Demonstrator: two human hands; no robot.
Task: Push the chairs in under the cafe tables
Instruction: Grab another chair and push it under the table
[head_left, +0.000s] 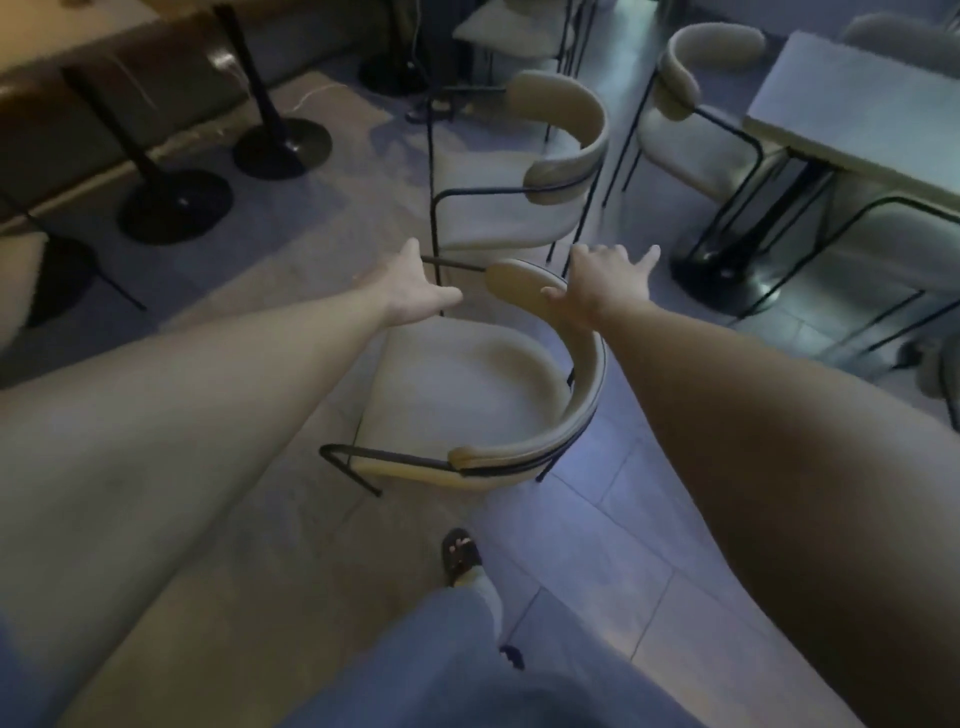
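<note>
A beige chair (457, 384) with a curved padded backrest and thin black legs stands on the floor right in front of me. My left hand (415, 291) hovers open over its black arm rail, fingers spread. My right hand (597, 283) is open too, its palm over the far end of the curved backrest; whether it touches is unclear. A second matching chair (519, 208) stands just behind the first. A third chair (691, 130) is tucked beside the pale cafe table (857, 109) at the right.
Black round pedestal bases (174, 205) of other tables line the left, beside a dark bench. The right table's black base (727, 275) sits near the chairs. My sandalled foot (461, 556) is on the tiled floor below the near chair.
</note>
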